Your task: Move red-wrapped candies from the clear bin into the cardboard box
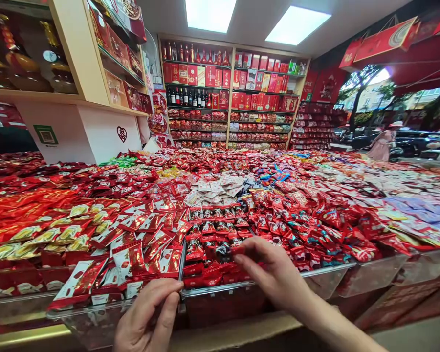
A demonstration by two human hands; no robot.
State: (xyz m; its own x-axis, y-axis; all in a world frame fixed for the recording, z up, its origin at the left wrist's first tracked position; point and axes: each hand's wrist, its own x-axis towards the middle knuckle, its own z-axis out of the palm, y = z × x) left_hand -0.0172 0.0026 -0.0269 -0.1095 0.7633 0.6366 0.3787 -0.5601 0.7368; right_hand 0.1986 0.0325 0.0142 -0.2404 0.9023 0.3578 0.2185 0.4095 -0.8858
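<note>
In the middle front, a clear plastic bin [227,287] holds neat rows of small red-wrapped candies [209,226] with dark centres. My right hand [273,271] reaches over the bin's right side, thumb and fingertips pinched on the red twisted end of one wrapped candy [223,249]. That candy lies on top of the front rows. My left hand [148,315] is at the bin's front left corner, index fingertip and thumb closed on the rim; its other fingers are curled under. Just left of it, red and white packets [82,281] heap over another bin's rim.
Further bins of wrapped sweets spread all round, including gold-and-white packets [71,234] at left and red twisted candies [297,225] at right. White packets [216,188] lie behind. Shelves [229,98] of bottles and red boxes line the back wall. A person [383,142] is outside at right.
</note>
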